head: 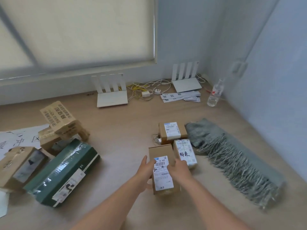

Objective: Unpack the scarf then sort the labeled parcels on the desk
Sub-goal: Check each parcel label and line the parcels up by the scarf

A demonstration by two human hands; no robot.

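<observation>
A grey-green fringed scarf (232, 156) lies spread on the desk at the right, out of its wrapping. A small brown parcel (163, 185) with a white label sits in front of me. My left hand (146, 171) grips its left side and my right hand (180, 168) rests on its right top edge. Just behind it stand a white-wrapped labeled parcel (185, 152) and a brown labeled box (172, 132). At the left lie a green box (63, 171) in plastic film, a taped carton stack (61, 120) and another brown parcel (18, 165).
Two white routers (112, 92) (186, 80) stand along the back wall with tangled cables and a plug (146, 92) between them. Paper slips (181, 96) and a water bottle (215, 93) are at the back right. A printed paper sheet (20, 138) lies at the left edge.
</observation>
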